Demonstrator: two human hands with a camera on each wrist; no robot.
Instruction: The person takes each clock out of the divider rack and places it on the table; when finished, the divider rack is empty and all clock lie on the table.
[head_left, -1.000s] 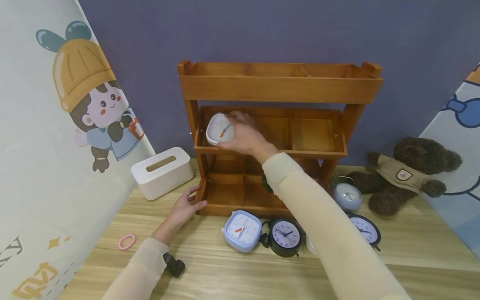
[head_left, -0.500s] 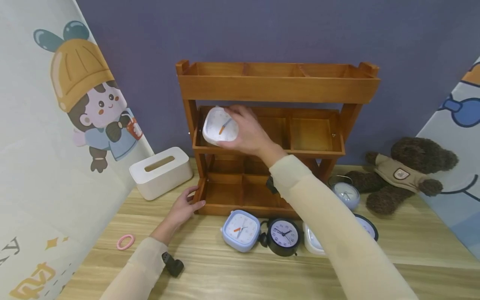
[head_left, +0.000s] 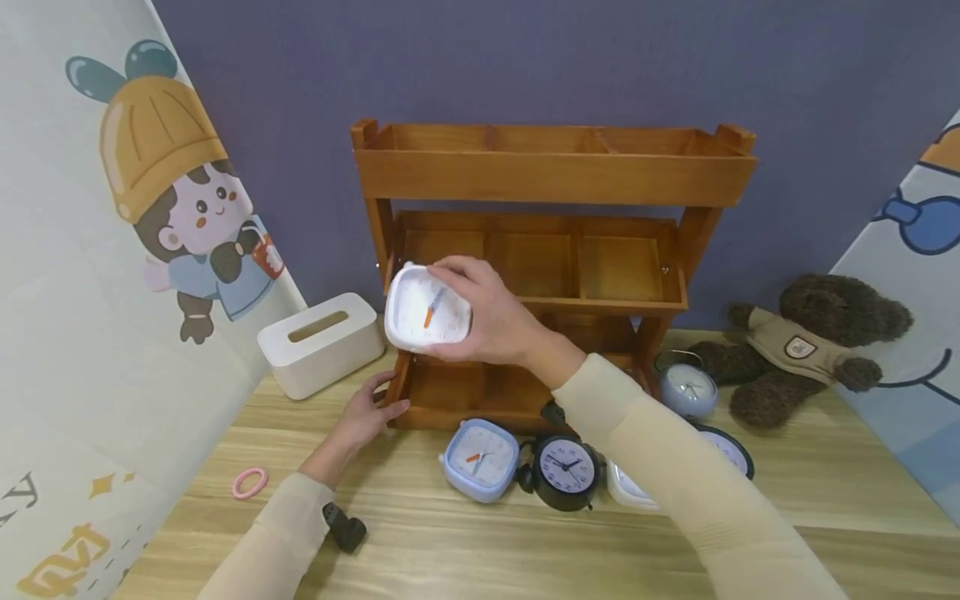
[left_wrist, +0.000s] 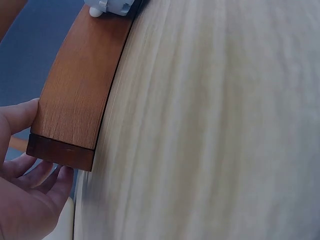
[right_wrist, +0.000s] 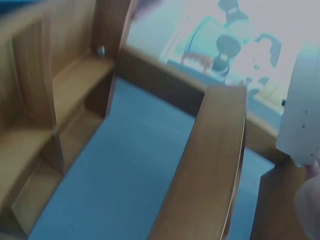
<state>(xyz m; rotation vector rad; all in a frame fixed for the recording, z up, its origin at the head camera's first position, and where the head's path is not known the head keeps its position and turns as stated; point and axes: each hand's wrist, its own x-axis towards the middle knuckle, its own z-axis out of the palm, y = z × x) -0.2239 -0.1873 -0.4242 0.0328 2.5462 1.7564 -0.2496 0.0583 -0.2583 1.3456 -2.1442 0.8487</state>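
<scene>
My right hand [head_left: 498, 312] grips a white square alarm clock [head_left: 420, 312] by its right side. The clock is in the air in front of the wooden shelf [head_left: 555, 179], at the left end between the middle and lower tiers. Its white body [right_wrist: 302, 110] shows at the right edge of the right wrist view. My left hand [head_left: 367, 412] holds the shelf's lower left corner; in the left wrist view the thumb and fingers [left_wrist: 60, 185] lie around the end of the wooden board [left_wrist: 80, 75]. A blue square alarm clock [head_left: 482, 460] stands before the shelf.
Right of the blue clock stand a black twin-bell clock [head_left: 566, 473], a white clock [head_left: 628, 490] partly behind my sleeve, another black clock [head_left: 738, 450] and a round lilac clock [head_left: 688, 392]. A tissue box [head_left: 322, 346], pink ring [head_left: 249, 483] and teddy bear [head_left: 806, 350] lie about.
My right hand has drawn the white clock out of the middle tier's left compartment, bringing it down and toward me. The left hand keeps its place on the shelf corner.
</scene>
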